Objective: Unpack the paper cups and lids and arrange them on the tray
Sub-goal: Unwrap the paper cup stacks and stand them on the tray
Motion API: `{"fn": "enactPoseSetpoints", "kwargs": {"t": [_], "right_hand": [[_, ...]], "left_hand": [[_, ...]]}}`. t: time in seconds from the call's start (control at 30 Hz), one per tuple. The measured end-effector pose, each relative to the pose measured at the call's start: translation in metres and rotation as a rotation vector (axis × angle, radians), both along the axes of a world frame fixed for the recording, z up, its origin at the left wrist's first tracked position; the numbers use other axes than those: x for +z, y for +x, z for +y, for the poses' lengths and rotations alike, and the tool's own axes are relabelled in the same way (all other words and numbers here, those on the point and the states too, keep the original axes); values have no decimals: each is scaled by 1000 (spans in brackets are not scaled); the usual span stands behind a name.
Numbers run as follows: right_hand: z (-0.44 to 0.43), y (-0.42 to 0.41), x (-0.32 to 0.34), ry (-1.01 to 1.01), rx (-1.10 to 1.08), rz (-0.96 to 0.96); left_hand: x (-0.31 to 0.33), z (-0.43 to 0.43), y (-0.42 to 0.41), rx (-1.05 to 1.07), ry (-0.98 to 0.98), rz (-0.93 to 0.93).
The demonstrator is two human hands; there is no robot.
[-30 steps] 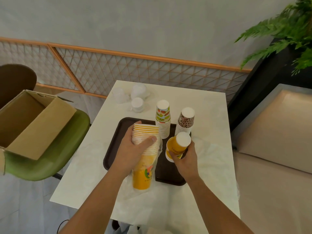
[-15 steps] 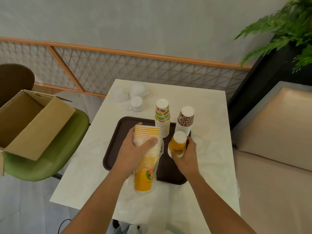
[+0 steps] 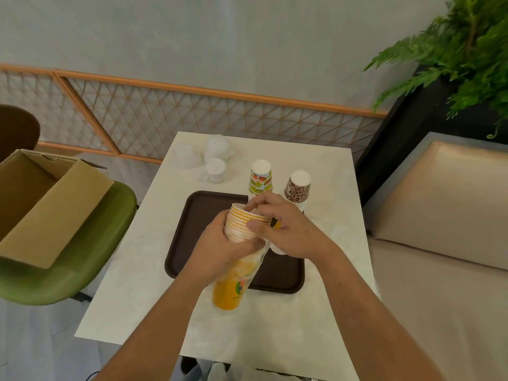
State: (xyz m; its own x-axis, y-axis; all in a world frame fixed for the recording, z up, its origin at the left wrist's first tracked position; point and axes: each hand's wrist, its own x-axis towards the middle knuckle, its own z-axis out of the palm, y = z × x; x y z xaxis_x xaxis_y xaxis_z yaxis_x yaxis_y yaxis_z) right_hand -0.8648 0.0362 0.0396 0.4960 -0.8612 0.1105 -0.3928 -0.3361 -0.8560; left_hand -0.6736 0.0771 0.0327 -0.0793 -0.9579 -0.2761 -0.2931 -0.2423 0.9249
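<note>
My left hand [image 3: 217, 251] grips a stack of yellow paper cups [image 3: 231, 287], rims up, still partly in its clear plastic sleeve, over the near part of the brown tray [image 3: 192, 229]. My right hand [image 3: 291, 229] pinches the rim of the top cup of that stack, fingers inside and thumb on the outside. A single upturned yellow cup [image 3: 277, 248] stands on the tray, mostly hidden behind my right hand. At the tray's far edge stand a colourful upturned cup stack [image 3: 261, 178] and a leopard-print one [image 3: 298, 188].
White lids and clear wrapped stacks [image 3: 217, 169] lie at the far left of the pale table [image 3: 330, 188]. An open cardboard box [image 3: 49, 204] rests on a green chair [image 3: 82, 270] to the left. A cushioned bench [image 3: 439, 215] and a plant [image 3: 467, 50] are on the right.
My right hand let go of the single yellow cup, left upturned on the tray, and moved left to the rim of the held stack. My left hand raised the stack slightly.
</note>
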Motion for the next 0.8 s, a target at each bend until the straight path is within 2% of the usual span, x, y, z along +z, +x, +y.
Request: {"fn": "enactPoseSetpoints", "kwargs": {"t": [0.13,0.23,0.4,0.6,0.67,0.8], "right_hand": [[7,6,1,-11,-69,-115],[9,11,3,-132,-197,-73],[5,1,18,-184,-354,15],[14,6,21,-126,-164,108],[15,4,22,-122,-154,62],[15,-4,34,25,-187,-33]], "left_hand": [[4,2,8,-39,-24,-32],[5,5,14,-57,-55,-60],[9,10,24,-119,-120,-86],[16,10,27,-111,-166,-74],[16,10,28,-142,-179,-70],[15,9,28,-203,-184,-67]]}}
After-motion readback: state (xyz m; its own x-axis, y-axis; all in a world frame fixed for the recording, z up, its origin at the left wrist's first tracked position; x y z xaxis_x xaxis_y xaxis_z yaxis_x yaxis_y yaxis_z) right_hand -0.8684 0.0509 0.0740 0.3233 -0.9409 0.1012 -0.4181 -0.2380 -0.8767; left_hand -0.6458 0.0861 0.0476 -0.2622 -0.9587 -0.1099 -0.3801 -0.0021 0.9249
